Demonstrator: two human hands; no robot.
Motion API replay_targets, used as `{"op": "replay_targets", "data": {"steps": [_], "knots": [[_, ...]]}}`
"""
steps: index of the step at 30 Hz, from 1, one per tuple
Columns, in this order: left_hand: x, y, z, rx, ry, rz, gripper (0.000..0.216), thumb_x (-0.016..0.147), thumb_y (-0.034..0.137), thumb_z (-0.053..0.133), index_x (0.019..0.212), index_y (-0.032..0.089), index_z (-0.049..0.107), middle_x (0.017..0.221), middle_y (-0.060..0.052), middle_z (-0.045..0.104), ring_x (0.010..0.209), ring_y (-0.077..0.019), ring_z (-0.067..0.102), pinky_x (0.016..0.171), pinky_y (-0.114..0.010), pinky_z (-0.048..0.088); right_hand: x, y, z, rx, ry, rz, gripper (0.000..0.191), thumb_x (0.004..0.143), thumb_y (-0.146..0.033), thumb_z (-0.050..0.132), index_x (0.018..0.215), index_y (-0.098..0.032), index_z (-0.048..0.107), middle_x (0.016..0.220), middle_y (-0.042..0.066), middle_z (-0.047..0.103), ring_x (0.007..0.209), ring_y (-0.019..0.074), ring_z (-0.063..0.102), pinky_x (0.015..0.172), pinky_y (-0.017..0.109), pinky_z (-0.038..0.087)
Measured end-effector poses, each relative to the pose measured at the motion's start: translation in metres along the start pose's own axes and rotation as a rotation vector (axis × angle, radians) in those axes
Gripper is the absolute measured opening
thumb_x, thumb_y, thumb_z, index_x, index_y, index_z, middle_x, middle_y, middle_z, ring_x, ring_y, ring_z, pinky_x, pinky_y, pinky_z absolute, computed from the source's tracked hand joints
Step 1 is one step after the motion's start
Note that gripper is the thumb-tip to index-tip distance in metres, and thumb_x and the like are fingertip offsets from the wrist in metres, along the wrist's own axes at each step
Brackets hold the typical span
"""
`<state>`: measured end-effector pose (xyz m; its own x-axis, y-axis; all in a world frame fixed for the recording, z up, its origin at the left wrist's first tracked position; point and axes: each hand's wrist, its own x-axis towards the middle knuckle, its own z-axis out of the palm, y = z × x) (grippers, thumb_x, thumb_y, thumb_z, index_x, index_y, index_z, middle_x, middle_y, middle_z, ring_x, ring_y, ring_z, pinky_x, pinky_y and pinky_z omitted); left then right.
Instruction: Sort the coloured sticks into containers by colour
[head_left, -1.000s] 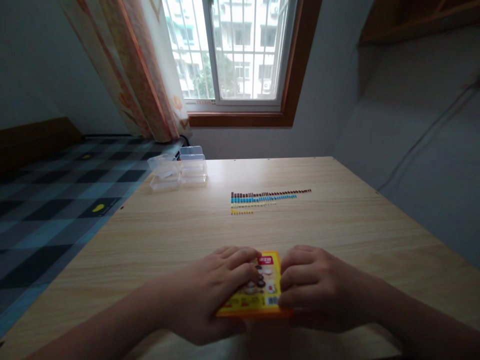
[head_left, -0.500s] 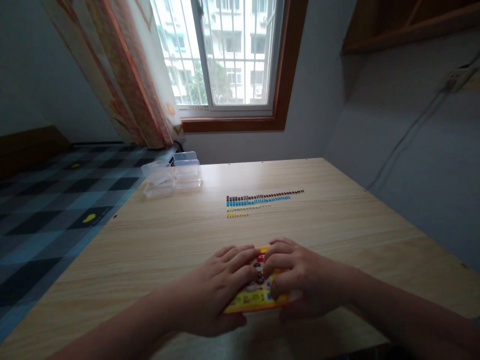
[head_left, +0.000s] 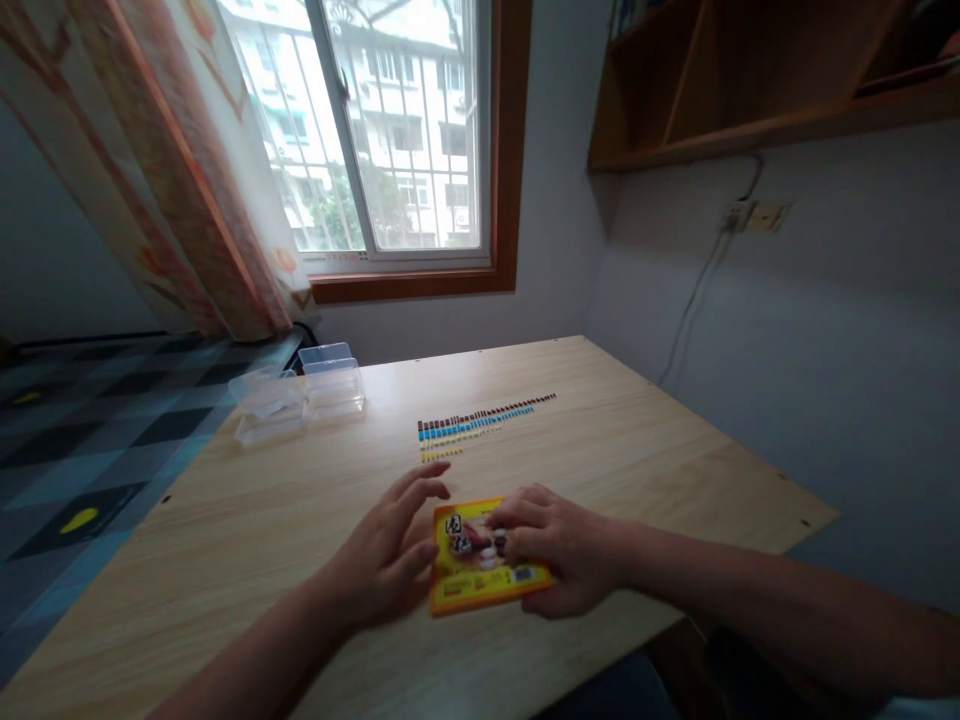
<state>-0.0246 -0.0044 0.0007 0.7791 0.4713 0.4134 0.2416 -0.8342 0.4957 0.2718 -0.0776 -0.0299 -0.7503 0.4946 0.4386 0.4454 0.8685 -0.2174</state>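
Observation:
A flat yellow and orange box (head_left: pixel 480 570) with printed pictures lies on the wooden table (head_left: pixel 645 460) near its front edge. My right hand (head_left: pixel 559 545) rests on top of the box, fingers curled over its right part and thumb at its front edge. My left hand (head_left: pixel 386 555) is just left of the box with fingers spread, touching or almost touching its left edge. Beyond the box lie rows of tiny beads (head_left: pixel 476 420): brown, blue, pale and yellow lines.
Clear plastic containers (head_left: pixel 300 400) stand at the table's far left corner. A checked bed cover (head_left: pixel 90 440) lies to the left. Behind are a window (head_left: pixel 367 130) with a curtain (head_left: pixel 150 170), and a wooden wall shelf (head_left: pixel 750 90) at the upper right.
The view has swung to the right and up. My left hand has come off the top of the box to its left side and opened; my right hand has slid further over the box.

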Motion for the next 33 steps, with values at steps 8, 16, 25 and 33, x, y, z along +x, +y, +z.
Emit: {"op": "replay_targets", "data": {"steps": [8, 16, 25, 33], "knots": [[0.003, -0.014, 0.000, -0.010, 0.126, -0.033, 0.038, 0.105, 0.055, 0.043, 0.109, 0.022, 0.061, 0.133, -0.014, 0.064, 0.122, -0.0299, 0.062, 0.101, -0.045, 0.055, -0.054, -0.008, -0.027, -0.074, 0.085, 0.246, 0.035, 0.082, -0.043, 0.071, 0.107, -0.021, 0.057, 0.132, 0.016, 0.063, 0.120, 0.0302, 0.058, 0.101, 0.050, 0.045], [0.014, 0.013, -0.006, 0.087, 0.402, -0.035, 0.024, 0.099, 0.030, 0.056, 0.080, 0.018, 0.063, 0.097, -0.009, 0.069, 0.073, -0.0164, 0.068, 0.052, -0.022, 0.057, -0.129, 0.012, -0.059, -0.299, 0.187, 0.562, 0.028, 0.085, -0.033, 0.070, 0.107, -0.021, 0.057, 0.131, 0.016, 0.064, 0.121, 0.0304, 0.059, 0.101, 0.049, 0.047], [0.017, 0.017, -0.007, 0.135, 0.483, 0.032, 0.021, 0.096, 0.024, 0.059, 0.077, 0.019, 0.064, 0.091, -0.005, 0.068, 0.062, -0.0133, 0.064, 0.052, -0.022, 0.056, -0.167, 0.086, -0.084, -0.487, 0.273, 0.847, 0.023, 0.087, -0.038, 0.065, 0.101, -0.021, 0.059, 0.120, 0.014, 0.067, 0.114, 0.0316, 0.061, 0.100, 0.046, 0.047], [0.011, 0.019, -0.002, 0.121, 0.460, -0.005, 0.019, 0.097, 0.023, 0.056, 0.081, 0.020, 0.066, 0.093, -0.008, 0.069, 0.070, -0.0161, 0.064, 0.060, -0.026, 0.058, -0.154, 0.166, -0.092, -0.609, 0.300, 1.059, 0.029, 0.088, -0.038, 0.068, 0.107, -0.017, 0.065, 0.116, 0.013, 0.068, 0.109, 0.0278, 0.061, 0.096, 0.041, 0.048]]}}
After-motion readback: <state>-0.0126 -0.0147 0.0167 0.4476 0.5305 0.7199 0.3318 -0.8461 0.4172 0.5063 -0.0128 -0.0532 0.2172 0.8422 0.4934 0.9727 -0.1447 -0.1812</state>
